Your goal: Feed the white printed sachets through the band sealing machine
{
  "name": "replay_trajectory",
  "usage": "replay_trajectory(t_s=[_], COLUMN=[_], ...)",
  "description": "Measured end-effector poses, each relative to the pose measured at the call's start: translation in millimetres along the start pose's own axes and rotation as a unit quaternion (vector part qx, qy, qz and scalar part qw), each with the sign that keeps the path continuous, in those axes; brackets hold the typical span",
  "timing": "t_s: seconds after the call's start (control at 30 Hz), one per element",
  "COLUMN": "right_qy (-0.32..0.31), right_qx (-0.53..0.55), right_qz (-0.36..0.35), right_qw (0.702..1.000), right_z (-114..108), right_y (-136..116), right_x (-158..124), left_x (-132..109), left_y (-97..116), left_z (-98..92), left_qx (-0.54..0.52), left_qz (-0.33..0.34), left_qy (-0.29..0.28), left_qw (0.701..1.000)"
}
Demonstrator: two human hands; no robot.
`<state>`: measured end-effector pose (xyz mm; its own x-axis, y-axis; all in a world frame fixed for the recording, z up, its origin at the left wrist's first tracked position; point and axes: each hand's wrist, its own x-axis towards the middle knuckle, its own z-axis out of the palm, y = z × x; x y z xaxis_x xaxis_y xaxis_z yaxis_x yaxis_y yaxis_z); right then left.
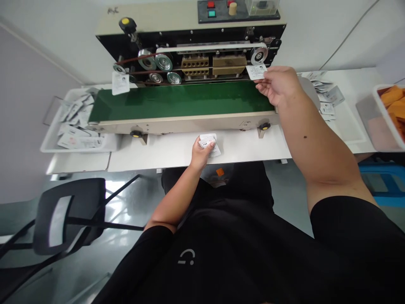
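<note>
My right hand (278, 84) pinches the edge of a white printed packet (257, 71) at the right end of the band sealer (190, 29), just under its right wheel. The packet's far edge lies close to the sealing band. Below the machine's front edge, my left hand (202, 153) grips a small stack of similar white packets (214, 148), thumb on top. Another white packet (120, 82) hangs at the left end of the sealer, beside the small left pulley. The green conveyor belt (183, 101) runs between the two ends.
A white bin (47, 145) at the left holds several packets. To the right, more packets (327, 109) lie on a white tray (357, 134), near a clear bin (370, 122) with orange pieces. A black chair (71, 215) stands at lower left, a blue stool (387, 171) at right.
</note>
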<state>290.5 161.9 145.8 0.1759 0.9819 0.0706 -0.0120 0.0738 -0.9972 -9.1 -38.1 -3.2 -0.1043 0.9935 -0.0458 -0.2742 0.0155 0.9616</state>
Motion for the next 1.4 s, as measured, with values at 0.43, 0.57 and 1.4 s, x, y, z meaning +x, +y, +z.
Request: replay_trajectory(t_s=[0.43,0.57,1.4], right_qy=[-0.118,-0.225,-0.111], right_qx=[-0.068,-0.071,0.062], right_qz=[-0.045,0.002,0.047], right_qw=[0.99,0.972,0.991], right_z=[60,77,72], right_y=[64,101,135], right_x=[-211,-233,-228], left_x=[-2,-4,-3], left_y=[5,11,2], left_z=[4.2,5.1,5.2], left_qx=[0.022,0.078,0.107], left_qz=[-0.007,0.027,0.025], left_qy=[-0.005,-0.035,-0.069], left_qw=[1.0,0.996,0.992])
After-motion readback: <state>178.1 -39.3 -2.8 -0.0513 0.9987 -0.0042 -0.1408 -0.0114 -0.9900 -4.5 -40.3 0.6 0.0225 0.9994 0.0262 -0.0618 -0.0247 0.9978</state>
